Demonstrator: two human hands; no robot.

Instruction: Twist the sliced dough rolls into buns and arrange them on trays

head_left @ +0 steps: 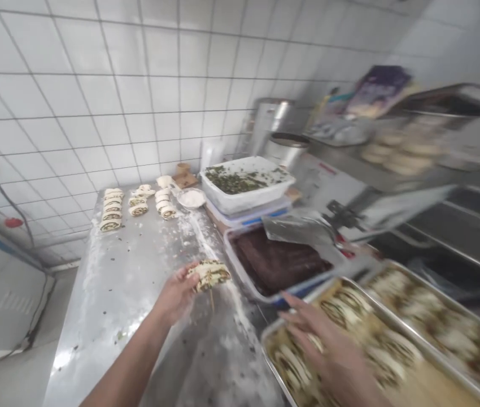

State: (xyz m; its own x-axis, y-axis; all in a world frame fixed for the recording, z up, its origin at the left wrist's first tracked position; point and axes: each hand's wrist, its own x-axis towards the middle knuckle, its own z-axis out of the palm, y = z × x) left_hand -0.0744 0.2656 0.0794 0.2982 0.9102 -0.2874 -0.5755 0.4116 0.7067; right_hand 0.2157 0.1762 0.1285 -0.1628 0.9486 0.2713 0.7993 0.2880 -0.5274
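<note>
Our left hand (175, 295) is closed on a spiral dough roll (209, 276) with a dark green filling. We hold the roll in the air above the flour-dusted steel table (113, 282), and loose strands hang from its underside. Our right hand (328, 350) is open, its fingers spread over the nearer metal tray (409, 379) of sliced rolls. The hand is blurred, so we cannot tell whether the fingers touch the rolls. A second metal tray (430, 322) lies just beside the first.

Further along the table stand three rows of cut rolls (112, 209) and a small bowl of flour (191, 198). To the right of these, we note a white plastic tub of chopped greens (246, 183), which sits on a blue-edged container (248, 217). A plastic tub of dark brown paste (278, 263) lies between our hands and the tubs beyond — a crumpled translucent sheet (297, 227) rests on its rim. Above the trays, a steel shelf (392, 169) carries pale round dough pieces (401, 151). White tiles (138, 96) cover the wall.
</note>
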